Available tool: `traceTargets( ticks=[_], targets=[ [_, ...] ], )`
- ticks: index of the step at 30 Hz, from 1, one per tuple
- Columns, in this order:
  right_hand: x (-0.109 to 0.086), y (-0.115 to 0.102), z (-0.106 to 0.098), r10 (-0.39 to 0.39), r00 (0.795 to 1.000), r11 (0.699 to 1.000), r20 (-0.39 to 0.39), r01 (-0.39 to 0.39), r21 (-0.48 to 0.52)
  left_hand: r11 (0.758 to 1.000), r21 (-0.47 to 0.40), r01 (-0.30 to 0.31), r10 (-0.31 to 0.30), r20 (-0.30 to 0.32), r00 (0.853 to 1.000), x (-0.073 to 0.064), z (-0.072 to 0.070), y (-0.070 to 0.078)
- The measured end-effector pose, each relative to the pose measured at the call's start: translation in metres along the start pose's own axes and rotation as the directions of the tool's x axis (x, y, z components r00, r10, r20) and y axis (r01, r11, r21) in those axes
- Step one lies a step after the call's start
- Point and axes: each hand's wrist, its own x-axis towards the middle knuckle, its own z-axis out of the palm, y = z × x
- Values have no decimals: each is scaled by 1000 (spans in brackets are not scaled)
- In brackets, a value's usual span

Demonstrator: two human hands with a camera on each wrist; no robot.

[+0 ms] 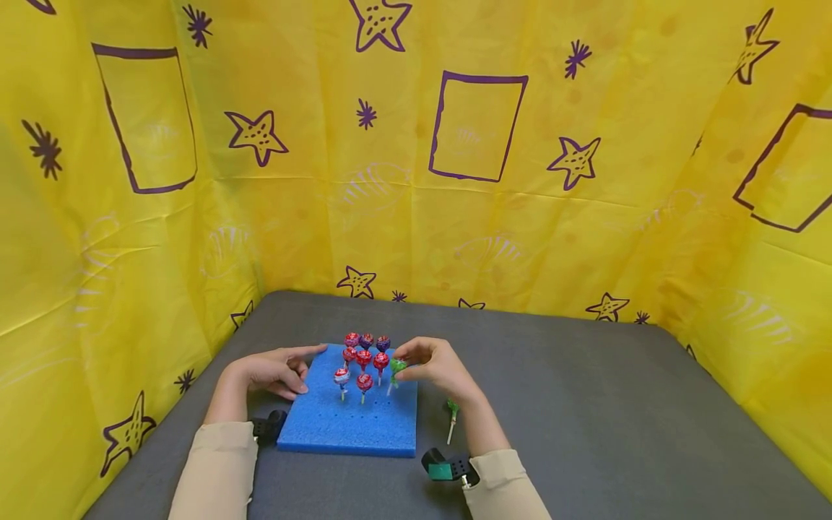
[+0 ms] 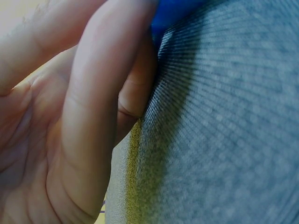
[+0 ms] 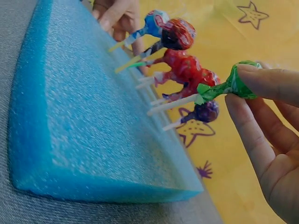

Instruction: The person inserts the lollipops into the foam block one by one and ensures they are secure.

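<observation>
A blue foam board (image 1: 344, 433) lies on the table with several wrapped lollipops standing upright in it, among them a light-blue and red one (image 1: 341, 375) and red ones (image 1: 365, 381). My right hand (image 1: 442, 367) pinches a green lollipop (image 3: 243, 80) by its wrapped head between thumb and fingers. Its white stick (image 3: 173, 105) slants down, the lower end right at the foam surface beside the other sticks. At the board's left edge, my left hand (image 1: 273, 370) holds the foam, thumb at the side and index finger stretched toward the far corner.
Another green lollipop (image 1: 451, 415) lies on the grey table (image 1: 585, 419), right of the board under my right forearm. Small holes (image 1: 361, 417) dot the board's near part. Yellow patterned curtains (image 1: 481, 238) enclose the table at the back and sides.
</observation>
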Motion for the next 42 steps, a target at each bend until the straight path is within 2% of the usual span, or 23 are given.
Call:
traceTargets(
  ticks=[13,31,42],
  targets=[
    [2,-3,12,10,999,1000,32,-9,-28,1000,14,-12,12,28,1000,0,0,1],
    [4,0,19,-16,998,1000,62,17,-19,1000,5,2,-2,-6,1000,0,1,1],
    [4,1,21,4,997,999,77,-2,-36,1000,8,-1,1,-7,1000,-2,1,2]
  ],
)
